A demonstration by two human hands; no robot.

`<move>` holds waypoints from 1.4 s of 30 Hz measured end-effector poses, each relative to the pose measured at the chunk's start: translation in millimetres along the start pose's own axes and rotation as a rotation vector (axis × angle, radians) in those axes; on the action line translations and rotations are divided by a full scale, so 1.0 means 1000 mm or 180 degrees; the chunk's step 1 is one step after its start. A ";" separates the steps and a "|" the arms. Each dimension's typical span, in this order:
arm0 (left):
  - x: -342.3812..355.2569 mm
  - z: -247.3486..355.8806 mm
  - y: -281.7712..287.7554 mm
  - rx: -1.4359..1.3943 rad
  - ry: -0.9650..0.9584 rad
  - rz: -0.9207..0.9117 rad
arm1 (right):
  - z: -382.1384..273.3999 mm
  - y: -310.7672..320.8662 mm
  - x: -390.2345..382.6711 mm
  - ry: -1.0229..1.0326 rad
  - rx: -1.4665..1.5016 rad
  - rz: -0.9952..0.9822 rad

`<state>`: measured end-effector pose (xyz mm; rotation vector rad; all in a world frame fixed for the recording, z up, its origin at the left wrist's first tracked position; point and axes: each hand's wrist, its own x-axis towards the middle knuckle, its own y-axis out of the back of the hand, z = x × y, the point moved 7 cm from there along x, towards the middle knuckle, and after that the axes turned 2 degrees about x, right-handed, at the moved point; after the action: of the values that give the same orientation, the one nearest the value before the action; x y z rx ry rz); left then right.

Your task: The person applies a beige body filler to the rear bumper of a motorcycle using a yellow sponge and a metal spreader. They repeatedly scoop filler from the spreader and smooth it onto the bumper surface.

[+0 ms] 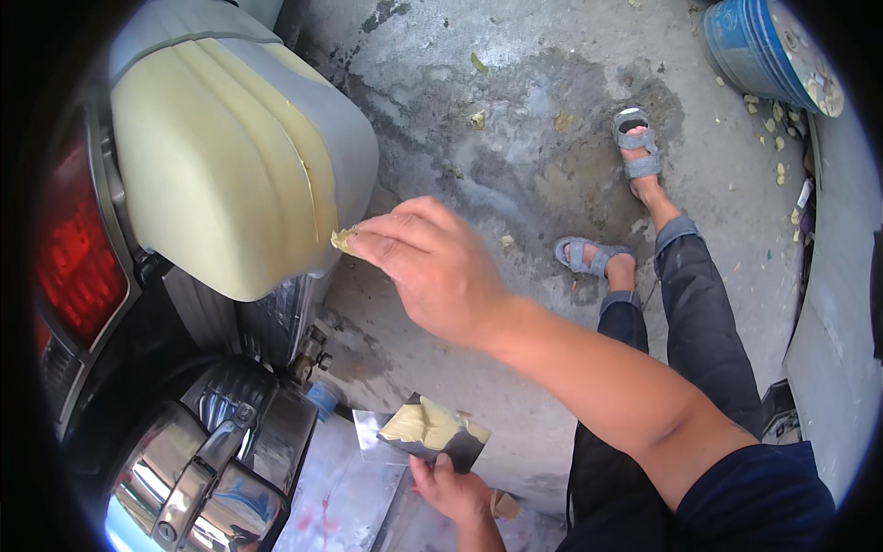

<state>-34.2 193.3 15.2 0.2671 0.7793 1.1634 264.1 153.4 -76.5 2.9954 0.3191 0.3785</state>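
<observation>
My right hand [440,269] pinches a small yellowish lump [343,240] beside a curved panel [216,166] coated in pale yellow filler over grey, with a raised streak near its right side. Lower in the view, my left hand [452,489] holds a dark flat board [460,453] bearing a spread of cream putty [416,425]. A clear plastic sheet [372,440] sticks out from the board's left.
At left are a red vehicle light [83,253] and chrome case [170,460]. A stained grey panel [326,515] lies below. A blue bucket [754,55] stands top right on the concrete floor [497,120], near yellow scraps and a pale wall or panel [823,276].
</observation>
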 end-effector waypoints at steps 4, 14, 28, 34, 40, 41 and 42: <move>-0.001 0.004 -0.003 0.0084 0.0014 -0.0074 | 0.004 0.017 0.028 0.0174 -0.0103 0.0348; 0.011 0.004 0.005 -0.0207 0.0054 0.0216 | -0.018 -0.014 0.002 0.0213 -0.0060 0.0111; 0.055 0.068 -0.065 -0.1705 0.0493 -0.0654 | -0.049 0.046 -0.037 -0.0584 0.1770 -0.1242; 0.056 0.098 -0.081 -0.1952 0.0508 -0.0777 | -0.047 0.055 -0.070 -0.0402 0.1482 -0.2223; 0.050 0.111 -0.084 -0.1579 0.0606 -0.0510 | 0.015 0.082 0.003 -0.0771 0.0802 -0.1582; 0.046 0.110 -0.086 -0.1475 0.0685 -0.0404 | 0.030 0.084 0.032 -0.0859 0.0738 -0.1346; 0.044 0.108 -0.089 -0.1376 0.0768 -0.0329 | 0.044 0.081 0.056 -0.0712 0.0502 -0.1274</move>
<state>110.3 217.8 23.5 -0.2740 0.7200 1.2468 343.9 83.6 -95.0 2.9756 0.9395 -0.0218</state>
